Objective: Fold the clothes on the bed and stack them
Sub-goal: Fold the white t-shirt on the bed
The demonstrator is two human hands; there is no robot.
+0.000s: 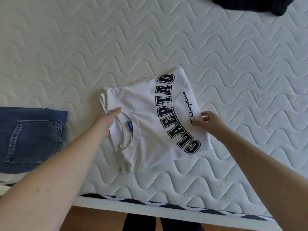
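A folded white T-shirt (pixel 150 117) with black block letters lies on the quilted mattress (pixel 116 47), collar toward the left. My left hand (pixel 108 120) grips the shirt's collar edge, thumb on top and fingers under the fabric. At the shirt's right folded edge, my right hand (pixel 208 121) pinches the cloth near the script print. Folded blue jeans (pixel 31 139) lie at the left, a back pocket facing up. A dark garment (pixel 253 4) sits bunched at the top right.
The mattress's near edge with a black-and-white band (pixel 166 205) runs along the bottom. Below it are a wooden floor (pixel 93 219) and my dark-clothed legs (pixel 141 222). Bare mattress stretches behind the shirt.
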